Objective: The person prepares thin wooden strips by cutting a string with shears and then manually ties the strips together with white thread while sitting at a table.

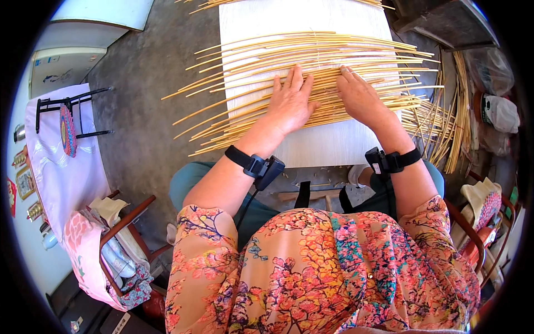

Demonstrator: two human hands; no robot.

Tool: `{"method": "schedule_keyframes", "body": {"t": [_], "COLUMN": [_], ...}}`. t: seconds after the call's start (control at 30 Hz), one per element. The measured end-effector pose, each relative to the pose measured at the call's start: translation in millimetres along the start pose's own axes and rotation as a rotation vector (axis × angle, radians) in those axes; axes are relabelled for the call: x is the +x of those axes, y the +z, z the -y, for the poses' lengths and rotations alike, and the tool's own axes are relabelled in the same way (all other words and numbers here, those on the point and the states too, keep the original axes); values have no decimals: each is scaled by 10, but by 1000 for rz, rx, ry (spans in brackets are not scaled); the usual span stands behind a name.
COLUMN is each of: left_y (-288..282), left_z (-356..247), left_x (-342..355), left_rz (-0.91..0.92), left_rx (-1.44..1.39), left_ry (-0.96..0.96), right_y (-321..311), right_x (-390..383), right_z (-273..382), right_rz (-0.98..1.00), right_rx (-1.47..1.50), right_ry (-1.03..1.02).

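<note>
On white board (311,147): left hand (290,103), right hand (361,97) flat, fingers spread, pressing thin yellow sticks (311,55); sticks overhanging edge, could roll, slip off, maybe snap

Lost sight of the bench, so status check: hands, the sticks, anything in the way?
Left hand and right hand both flat, palms down on bamboo sticks. Sticks fanned across white board. More sticks piled on the floor, right. Nothing blocking.

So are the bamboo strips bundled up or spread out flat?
Spread flat: bamboo strips lie side by side across the white board under both palms.
</note>
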State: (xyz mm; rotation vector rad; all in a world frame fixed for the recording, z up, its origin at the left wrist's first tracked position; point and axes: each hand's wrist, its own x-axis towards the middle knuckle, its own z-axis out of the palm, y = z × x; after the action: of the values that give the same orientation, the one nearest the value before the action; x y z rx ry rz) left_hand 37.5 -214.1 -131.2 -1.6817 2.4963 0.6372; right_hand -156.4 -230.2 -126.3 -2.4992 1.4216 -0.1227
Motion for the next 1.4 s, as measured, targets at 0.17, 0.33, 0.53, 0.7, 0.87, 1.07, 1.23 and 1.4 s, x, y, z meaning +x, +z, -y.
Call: {"method": "schedule_keyframes", "body": {"t": [0.17,0.33,0.53,0.7,0.87,1.07,1.23,1.4], "left_y": [-44,-427,-334,-157,-164,-172,-137,-131], "left_z": [-34,317,529,424,357,363,346,325], "left_x": [21,96,165,159,189,229,261,268], "left_rz": [-108,-426,-341,-361,-312,-247,-274,-254], "left_rx": [-10,-354,-493,-237,-153,-144,-86,-25], "left_ry": [43,-80,-169,-44,-20,-33,-20,-25], "right_y": [-8,-79,-350,-455,-448,-433,-400,-327], "right_x": [-20,33,125,146,129,120,122,138], "right_z": [-52,-26,-38,52,174,246,225,219], "right_rz": [-5,2,-467,-543,-366,-123,-69,-4], "right_rx": [-10,70,361,864,1123,1248,1281,1281], "right_ry": [15,91,120,307,413,542,584,584]}}
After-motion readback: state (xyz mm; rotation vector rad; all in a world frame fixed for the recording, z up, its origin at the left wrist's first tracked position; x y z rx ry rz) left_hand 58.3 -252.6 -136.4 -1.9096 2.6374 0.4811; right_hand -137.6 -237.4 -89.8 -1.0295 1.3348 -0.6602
